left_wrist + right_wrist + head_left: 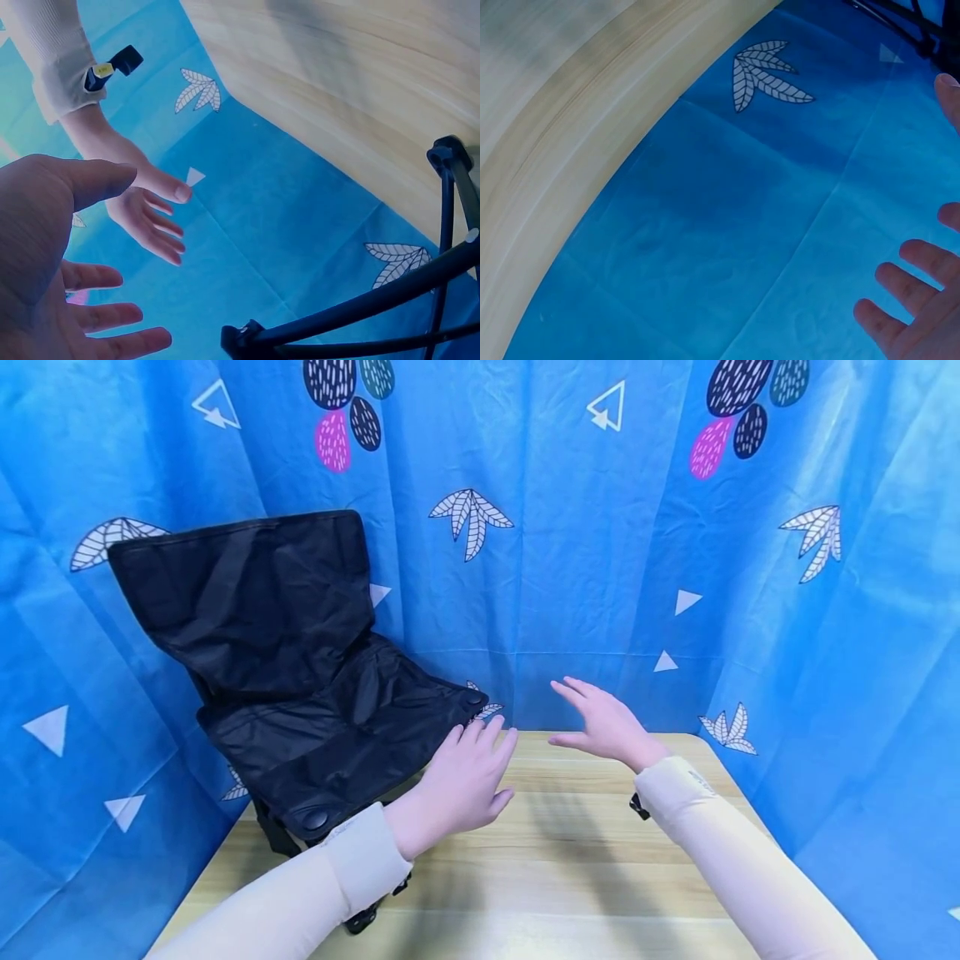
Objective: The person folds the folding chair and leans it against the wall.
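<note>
A black folding chair [285, 610] with a fabric seat and back stands on the left part of the table. Its dark tubular legs [360, 300] show in the left wrist view. My left hand [461, 777] is held in the air at the seat's front right corner, fingers straight and holding nothing; whether it touches the fabric I cannot tell. Farther right, my right hand [603, 722] hovers above the table's back edge, fingers extended and thumb apart, with nothing in it. Its fingers [904, 289] also appear at the lower right of the right wrist view.
The light wooden table [525, 885] has a rounded far right corner. Blue curtains [570, 552] with leaf and triangle prints hang behind it and along both sides. Small black devices are strapped under both wrists.
</note>
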`<state>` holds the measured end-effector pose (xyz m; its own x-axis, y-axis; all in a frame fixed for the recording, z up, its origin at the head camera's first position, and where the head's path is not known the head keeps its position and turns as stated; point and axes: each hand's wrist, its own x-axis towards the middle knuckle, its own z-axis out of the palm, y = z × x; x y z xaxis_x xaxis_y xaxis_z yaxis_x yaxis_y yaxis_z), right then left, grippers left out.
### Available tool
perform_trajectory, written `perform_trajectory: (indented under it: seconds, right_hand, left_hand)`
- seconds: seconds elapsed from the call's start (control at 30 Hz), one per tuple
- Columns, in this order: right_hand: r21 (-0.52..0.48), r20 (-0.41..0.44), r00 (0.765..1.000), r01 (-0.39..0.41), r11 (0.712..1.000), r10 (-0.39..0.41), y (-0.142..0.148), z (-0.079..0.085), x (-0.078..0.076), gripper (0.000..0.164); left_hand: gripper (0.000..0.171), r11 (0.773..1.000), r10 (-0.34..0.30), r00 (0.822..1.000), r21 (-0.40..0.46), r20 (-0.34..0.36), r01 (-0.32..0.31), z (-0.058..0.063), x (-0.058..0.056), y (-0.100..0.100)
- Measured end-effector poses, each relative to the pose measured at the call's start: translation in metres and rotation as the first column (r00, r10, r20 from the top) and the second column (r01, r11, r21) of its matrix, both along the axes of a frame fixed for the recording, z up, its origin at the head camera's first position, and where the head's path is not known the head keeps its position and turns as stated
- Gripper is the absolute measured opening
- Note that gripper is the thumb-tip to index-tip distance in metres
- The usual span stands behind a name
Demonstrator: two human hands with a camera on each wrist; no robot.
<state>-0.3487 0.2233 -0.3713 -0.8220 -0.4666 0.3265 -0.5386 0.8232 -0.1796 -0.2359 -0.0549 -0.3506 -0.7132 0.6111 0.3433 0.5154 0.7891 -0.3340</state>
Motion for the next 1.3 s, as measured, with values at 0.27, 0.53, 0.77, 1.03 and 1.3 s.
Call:
perform_trajectory:
  seconds: [0.27,0.53,0.77,1.03,1.3]
  right_hand:
    - [-0.043,0.051,0.999,-0.002,0.999,0.004,-0.011,0.002,0.003,0.095]
    - [-0.031,0.051,0.998,-0.023,0.999,0.025,-0.023,0.004,0.001,0.096]
    - [-0.03,0.064,0.998,-0.027,0.999,0.029,-0.034,0.007,0.002,0.097]
    - [-0.005,0.068,0.997,-0.042,0.999,0.042,-0.046,0.012,0.002,0.097]
    - [-0.013,0.082,0.995,-0.054,0.998,0.055,-0.058,0.015,0.001,0.096]
  left_hand:
    - [0.08,0.998,-0.045,0.996,0.048,0.075,0.041,0.013,0.011,-0.013]
    - [0.081,0.988,-0.075,0.981,0.15,0.182,0.047,0.023,0.015,-0.035]
    - [0.087,0.981,-0.062,0.963,0.191,0.261,0.011,0.034,0.019,-0.053]
    - [0.091,0.978,-0.042,0.948,0.208,0.315,-0.026,0.042,0.019,-0.069]
    - [0.092,0.965,-0.072,0.916,0.261,0.396,-0.037,0.047,0.018,-0.093]
